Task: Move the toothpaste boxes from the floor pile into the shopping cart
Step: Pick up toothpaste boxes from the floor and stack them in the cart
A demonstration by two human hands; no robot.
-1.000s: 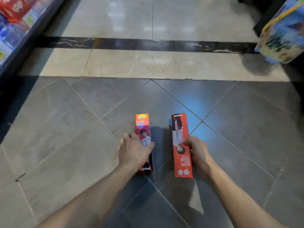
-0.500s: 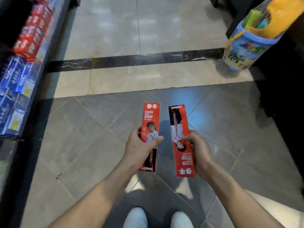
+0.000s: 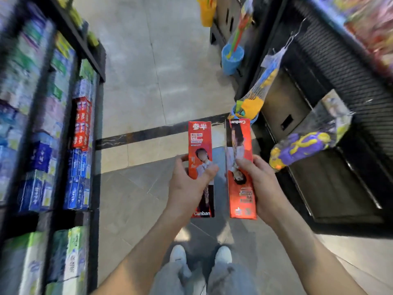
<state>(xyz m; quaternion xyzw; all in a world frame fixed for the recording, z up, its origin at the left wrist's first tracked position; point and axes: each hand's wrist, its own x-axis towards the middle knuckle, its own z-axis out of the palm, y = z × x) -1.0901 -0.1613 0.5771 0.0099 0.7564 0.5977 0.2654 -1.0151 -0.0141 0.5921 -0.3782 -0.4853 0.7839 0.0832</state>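
**Two boxes in hand, cart not in view**

Head view. Person stands in a shop aisle; white shoes [image 3: 200, 255] visible at bottom centre on the tiled floor [image 3: 136, 188]. Both forearms reach forward and up from the lower edge.

Left hand [image 3: 188, 186] grips the left toothpaste box [image 3: 200, 143] around its lower half: thumb across the printed face, fingers curled round the far edge. Right hand [image 3: 258, 182] grips the right toothpaste box [image 3: 239, 184] the same way from its right side, thumb on the face, fingers behind. Both boxes are off the floor, held at about the same height.

Key relation: the long axis of each box runs away from the body, near end toward the wrists, far end pointing up the aisle. The boxes lie parallel, just beside each other, a narrow gap between them, not touching as far as I can tell. Each grip sits below the middle, so the longer free part projects forward.

Surroundings: shelf of boxed goods [image 3: 78, 145] along the left, heavily blurred. Dark display fixture [image 3: 319, 188] on the right with hanging net bags of toys [image 3: 304, 143] close to the right box. Blue bucket [image 3: 231, 58] farther up the aisle.

Judgement: pick-up done, carry phase. No shopping cart and no floor pile visible, so which hand is nearer the cart cannot be told. The right box risks brushing the hanging bags.
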